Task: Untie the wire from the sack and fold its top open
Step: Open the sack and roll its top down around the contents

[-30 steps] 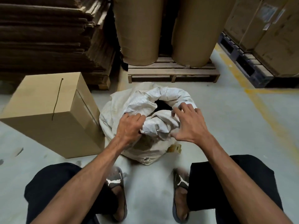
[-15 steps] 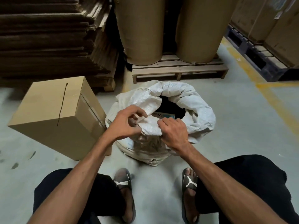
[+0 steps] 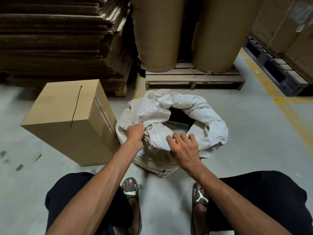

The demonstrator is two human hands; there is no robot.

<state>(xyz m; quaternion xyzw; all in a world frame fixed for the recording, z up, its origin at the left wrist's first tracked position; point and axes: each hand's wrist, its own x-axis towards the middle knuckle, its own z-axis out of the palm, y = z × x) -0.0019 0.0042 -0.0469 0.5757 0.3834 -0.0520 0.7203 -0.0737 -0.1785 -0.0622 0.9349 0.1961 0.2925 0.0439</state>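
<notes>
Both my hands are on the sack (image 3: 211,122): left hand (image 3: 135,136) pinches its rolled rim, right hand (image 3: 184,148) rests spread.

Sack (image 3: 179,112) showing off-white, woven sheen, dirty grey smudges low down. Label inside sack (image 3: 177,125) showing white with light blue patch and dark lettering. Box (image 3: 67,119) showing plain tan, dark wire (image 3: 76,106) lying across top. Paper rolls (image 3: 157,33) showing kraft brown. Floor (image 3: 254,141) showing pale grey, yellow line (image 3: 291,114) crossing. Sandals (image 3: 131,190) showing dark with white logo. Shorts (image 3: 264,197) showing black.
</notes>
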